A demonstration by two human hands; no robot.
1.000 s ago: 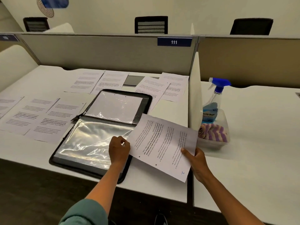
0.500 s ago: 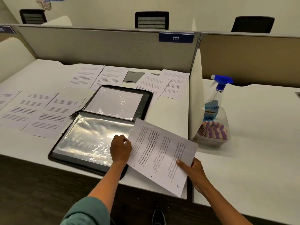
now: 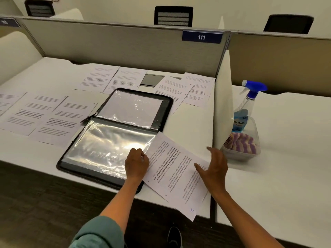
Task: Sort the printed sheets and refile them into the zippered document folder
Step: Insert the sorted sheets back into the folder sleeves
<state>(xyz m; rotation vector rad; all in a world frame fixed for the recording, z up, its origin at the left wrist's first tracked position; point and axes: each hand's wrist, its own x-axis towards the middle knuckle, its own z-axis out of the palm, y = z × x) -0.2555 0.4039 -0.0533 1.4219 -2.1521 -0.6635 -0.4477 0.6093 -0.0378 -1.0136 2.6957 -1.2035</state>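
A black zippered document folder (image 3: pixel 162 111) lies open on the desk, its clear plastic sleeves (image 3: pixel 107 145) facing up. My left hand (image 3: pixel 136 162) pinches the near right edge of the front sleeve. A printed sheet (image 3: pixel 172 169) lies beside it on the desk, text upside down, its near corner hanging over the desk edge. My right hand (image 3: pixel 215 168) hovers over the sheet's right side with fingers spread, holding nothing. Several more printed sheets lie spread on the left (image 3: pixel 44 115) and at the back (image 3: pixel 114 79) of the desk.
A white divider panel (image 3: pixel 223 104) stands right of the folder. Beyond it a clear tub (image 3: pixel 250 154) holds a blue spray bottle (image 3: pixel 245 108) and a striped purple cloth (image 3: pixel 240 143). A grey partition (image 3: pixel 125 49) closes the back. My shoe (image 3: pixel 174 237) shows below the desk.
My right hand has let go of the sheet, which dropped onto the desk and slid nearer, and the hand has lifted open above it. My left hand stayed on the sleeve edge.
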